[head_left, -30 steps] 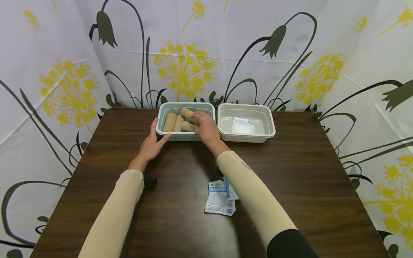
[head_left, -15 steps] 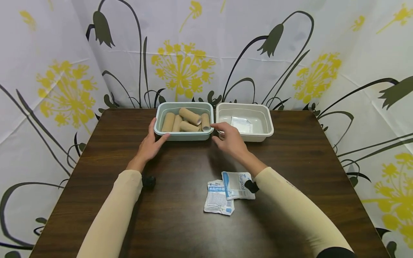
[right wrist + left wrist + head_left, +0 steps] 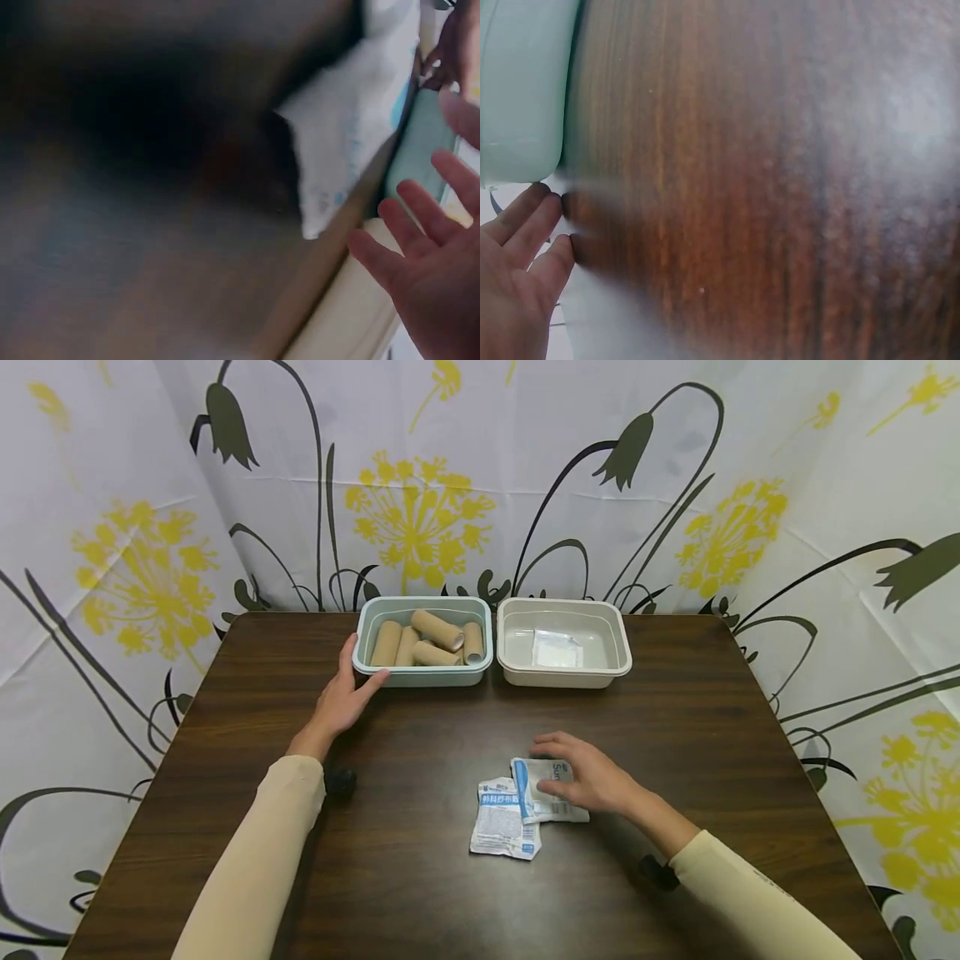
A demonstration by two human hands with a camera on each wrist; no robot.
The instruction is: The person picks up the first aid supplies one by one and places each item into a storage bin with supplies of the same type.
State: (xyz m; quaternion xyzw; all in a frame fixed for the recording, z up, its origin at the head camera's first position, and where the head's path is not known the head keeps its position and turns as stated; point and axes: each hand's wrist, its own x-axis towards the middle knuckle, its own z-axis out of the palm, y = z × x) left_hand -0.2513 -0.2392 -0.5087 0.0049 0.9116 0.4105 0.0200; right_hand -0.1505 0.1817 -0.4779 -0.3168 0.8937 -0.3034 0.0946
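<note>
My left hand [image 3: 337, 697] rests against the left end of a pale blue-green plastic bin [image 3: 427, 678], thumb at the front rim, fingers along the side. In the left wrist view its fingers [image 3: 532, 232] extend beside the bin's lower corner. Several brown cardboard tubes [image 3: 437, 629] lie in the bin. My right hand [image 3: 588, 777], fingers spread and nothing held, hovers over a white-and-blue packet marked "Surgical" [image 3: 555, 812], partly covering it. That packet overlaps a second white-and-blue packet [image 3: 504, 828] on the table.
A cream plastic bin [image 3: 562, 678] stands right of the blue-green one, with a flat white packet [image 3: 557, 650] inside. Both sit near the back edge of the dark wooden table [image 3: 405, 893]. A flower-printed curtain [image 3: 480, 485] hangs behind.
The right hand has left the cardboard tubes in the blue-green bin and moved back and right, over the packets. The left hand stays at the bin.
</note>
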